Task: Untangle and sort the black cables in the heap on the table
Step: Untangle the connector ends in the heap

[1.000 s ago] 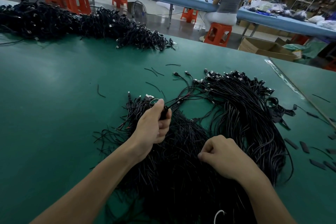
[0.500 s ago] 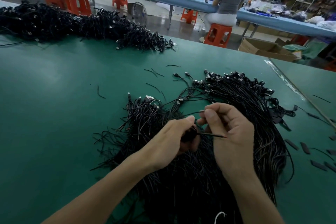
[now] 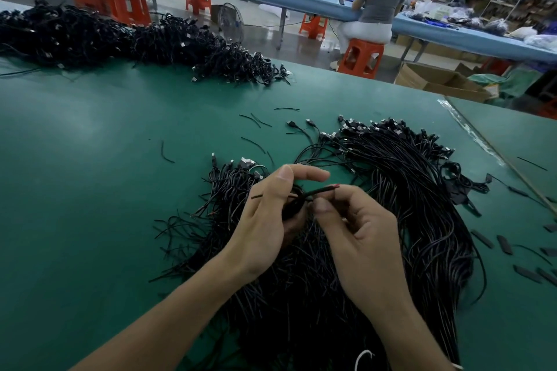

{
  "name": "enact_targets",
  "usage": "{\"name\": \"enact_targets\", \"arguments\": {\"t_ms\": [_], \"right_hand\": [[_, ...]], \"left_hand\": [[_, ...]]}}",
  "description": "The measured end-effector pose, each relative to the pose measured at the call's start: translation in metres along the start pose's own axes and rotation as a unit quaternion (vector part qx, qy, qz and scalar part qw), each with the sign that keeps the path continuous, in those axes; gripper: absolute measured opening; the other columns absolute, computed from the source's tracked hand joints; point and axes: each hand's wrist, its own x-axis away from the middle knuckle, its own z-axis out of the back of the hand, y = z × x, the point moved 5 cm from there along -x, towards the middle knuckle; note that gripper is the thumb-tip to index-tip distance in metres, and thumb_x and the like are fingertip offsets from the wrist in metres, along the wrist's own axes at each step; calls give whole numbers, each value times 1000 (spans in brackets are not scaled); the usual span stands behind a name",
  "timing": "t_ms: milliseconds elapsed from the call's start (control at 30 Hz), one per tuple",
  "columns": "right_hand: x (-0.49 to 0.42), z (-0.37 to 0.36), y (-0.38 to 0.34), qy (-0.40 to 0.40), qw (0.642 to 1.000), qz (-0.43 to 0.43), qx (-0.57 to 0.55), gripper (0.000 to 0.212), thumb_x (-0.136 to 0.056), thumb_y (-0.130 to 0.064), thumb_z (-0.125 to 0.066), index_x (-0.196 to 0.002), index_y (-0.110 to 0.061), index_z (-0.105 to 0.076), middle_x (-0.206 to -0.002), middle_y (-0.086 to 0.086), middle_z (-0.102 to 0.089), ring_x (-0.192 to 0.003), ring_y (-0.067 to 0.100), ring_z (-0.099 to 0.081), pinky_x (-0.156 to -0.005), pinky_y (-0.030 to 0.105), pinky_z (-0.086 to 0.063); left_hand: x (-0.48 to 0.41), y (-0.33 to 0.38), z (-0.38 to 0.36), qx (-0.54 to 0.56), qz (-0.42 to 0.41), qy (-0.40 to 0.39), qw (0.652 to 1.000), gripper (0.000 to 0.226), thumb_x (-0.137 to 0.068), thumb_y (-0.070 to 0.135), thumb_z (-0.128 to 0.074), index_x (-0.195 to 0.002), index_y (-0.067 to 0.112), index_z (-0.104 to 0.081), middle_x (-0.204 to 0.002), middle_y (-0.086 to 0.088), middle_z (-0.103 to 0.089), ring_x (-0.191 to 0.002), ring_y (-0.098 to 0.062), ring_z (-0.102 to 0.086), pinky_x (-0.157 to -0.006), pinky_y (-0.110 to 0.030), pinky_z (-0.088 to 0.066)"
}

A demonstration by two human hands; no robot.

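Fingers (image 3: 304,173) of left hand (image 3: 265,226) clasping a small coiled cable (image 3: 294,205) mid-frame; right hand (image 3: 367,238) fingers (image 3: 324,208) pinching its loose end. Beneath, green desk (image 3: 90,175), with the heap of black cables (image 3: 422,205) spread from centre to lower right; another heap (image 3: 105,36) upper left.

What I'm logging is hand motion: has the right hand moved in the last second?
Yes. Against the cable heap, the right hand shifted forward and left, meeting the left hand.

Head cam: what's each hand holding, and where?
Left hand grips a bunch of black cables in its palm; right hand pinches a single cable near its red-tipped end.
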Motion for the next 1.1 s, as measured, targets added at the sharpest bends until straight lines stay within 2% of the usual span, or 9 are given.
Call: {"name": "enact_targets", "arguments": {"t_ms": [167,267,367,433,567,733,867,1000,1100], "right_hand": [[0,0,4,-4,999,-38,30,18,-89,-10,-65,-84,-25,-73,-70,-5,-71,-57,21,-61,-51,29,-49],[-1,0,0,-13,998,-19,60,12,-88,-18,-68,-81,-26,-71,-67,-10,-69,-54,7,-59,-51,22,-48],[-2,0,1,-21,998,-16,62,14,-90,-15,-67,-84,-27,-72,-72,-12,-71,-65,9,-66,-61,23,-53],[-2,-1,1,-30,995,-7,90,14,-91,-12,-68,-87,-23,-74,-77,-12,-71,-73,8,-67,-66,18,-52],[-3,-6,-9,-80,965,86,234,11,-94,-10,-65,-97,-17,-72,-91,-11,-65,-85,6,-62,-76,19,-49],[-3,-9,-16,-127,914,177,343,11,-96,-13,-61,-102,-12,-70,-91,-4,-61,-82,15,-58,-71,36,-53],[-1,-12,-19,-137,879,215,403,12,-95,-16,-57,-96,-12,-69,-88,-3,-61,-80,16,-57,-67,36,-54],[4,-18,-12,-157,845,235,453,11,-86,-8,-71,-93,-16,-68,-86,-5,-60,-76,14,-51,-65,28,-51],[5,-19,-11,-156,826,267,471,12,-84,-8,-72,-92,-15,-67,-87,-3,-58,-79,16,-50,-67,31,-48]], "left_hand": [[2,2,1,-21,-7,16,1000,46,-102,33,-26,-108,13,-68,-54,9,-53,-47,-3,-46,-48,-16,-40],[3,1,-1,-24,-5,15,1000,44,-101,34,-30,-103,15,-70,-77,-9,-69,-68,-38,-63,-67,-41,-59],[1,-1,0,-19,-10,25,999,42,-101,31,-32,-97,13,-70,-58,2,-51,-49,-13,-43,-47,-18,-39],[0,-3,1,-20,-15,35,999,41,-102,28,-32,-93,14,-70,-53,9,-48,-47,-1,-37,-45,-13,-32],[-1,-12,5,-35,15,59,998,38,-91,44,-40,-80,22,-70,-70,-3,-62,-59,-5,-51,-49,-15,-39],[-1,-23,9,5,112,84,990,50,-93,51,-39,-68,20,-70,-52,0,-46,-41,-10,-33,-39,-21,-26],[-2,-29,7,64,187,109,974,55,-104,48,-38,-70,15,-67,-51,-1,-42,-36,-10,-28,-37,-18,-23],[-3,-34,6,49,252,104,961,54,-103,49,-40,-72,14,-67,-49,4,-48,-37,-9,-37,-37,-19,-27],[-2,-32,4,32,245,57,967,60,-103,48,-40,-53,17,-46,-46,2,-33,-36,-9,-25,-39,-18,-22]]}}
